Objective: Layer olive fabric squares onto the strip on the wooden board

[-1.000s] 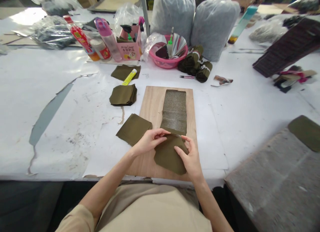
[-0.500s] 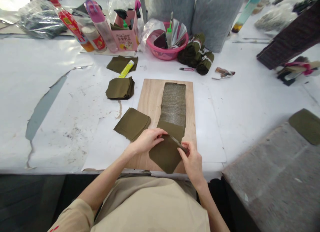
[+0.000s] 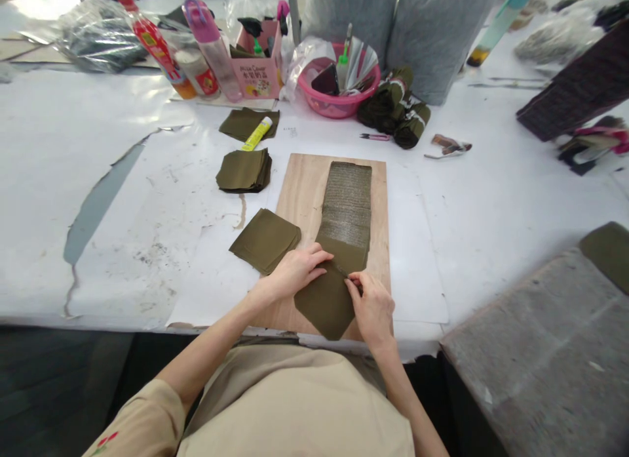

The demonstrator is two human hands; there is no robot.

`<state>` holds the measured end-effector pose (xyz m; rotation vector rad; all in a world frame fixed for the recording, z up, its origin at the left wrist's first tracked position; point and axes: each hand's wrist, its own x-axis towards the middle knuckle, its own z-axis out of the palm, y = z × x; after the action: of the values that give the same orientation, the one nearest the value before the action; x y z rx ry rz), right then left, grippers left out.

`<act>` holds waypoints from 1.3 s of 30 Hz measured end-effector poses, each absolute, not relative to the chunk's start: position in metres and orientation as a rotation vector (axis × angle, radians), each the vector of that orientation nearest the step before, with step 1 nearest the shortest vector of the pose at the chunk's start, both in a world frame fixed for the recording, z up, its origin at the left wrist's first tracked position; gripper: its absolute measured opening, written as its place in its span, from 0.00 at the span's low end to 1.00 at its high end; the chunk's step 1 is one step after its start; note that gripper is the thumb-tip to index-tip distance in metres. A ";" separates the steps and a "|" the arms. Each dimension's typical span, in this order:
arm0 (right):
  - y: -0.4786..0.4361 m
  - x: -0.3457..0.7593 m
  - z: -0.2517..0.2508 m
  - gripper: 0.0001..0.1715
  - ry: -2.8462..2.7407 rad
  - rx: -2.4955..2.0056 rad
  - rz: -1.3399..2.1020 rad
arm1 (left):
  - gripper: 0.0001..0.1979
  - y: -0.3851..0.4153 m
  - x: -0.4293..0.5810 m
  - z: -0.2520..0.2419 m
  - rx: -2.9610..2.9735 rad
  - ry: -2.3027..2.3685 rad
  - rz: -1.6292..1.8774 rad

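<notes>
An olive-green fabric piece [image 3: 325,307] with cut corners lies at the near end of a wooden board [image 3: 299,188]. My left hand [image 3: 297,272] pinches its upper left edge between thumb and fingers. At the upper right edge, my right hand [image 3: 372,306] is closed on a narrow fold of the same piece, fingertips together. Beyond my fingers, overlapping olive pieces [image 3: 346,201] run up the board, the farther ones with a greyish, shiny coating. A small stack of olive fabric pieces [image 3: 265,240] sits left of my left hand, partly on the board.
Farther left lie another fabric stack [image 3: 243,170] and pieces under a yellow glue tube [image 3: 257,134]. At the back stand a pink basket [image 3: 339,106], a pink box [image 3: 255,77], bottles [image 3: 154,44] and rolled olive fabric [image 3: 411,126]. A grey padded surface [image 3: 545,345] is on the right.
My right hand has shifted slightly inward and up along the fabric's edge, and the lifted fold there now lies flatter. The whole view has moved a little.
</notes>
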<state>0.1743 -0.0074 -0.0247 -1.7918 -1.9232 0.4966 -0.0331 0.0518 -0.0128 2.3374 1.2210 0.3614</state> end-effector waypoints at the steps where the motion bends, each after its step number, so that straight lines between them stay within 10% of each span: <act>1: -0.008 0.174 -0.025 0.13 -1.927 -1.781 0.497 | 0.13 0.050 -0.032 -0.015 2.371 1.245 0.377; 39: -0.012 0.190 -0.038 0.15 -2.027 -1.573 0.567 | 0.14 0.036 -0.023 -0.030 2.873 1.196 0.502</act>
<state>0.1898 -0.0116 -0.0382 -1.5731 -2.0268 0.5666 -0.0228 0.0357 -0.0304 2.8728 1.1963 0.5022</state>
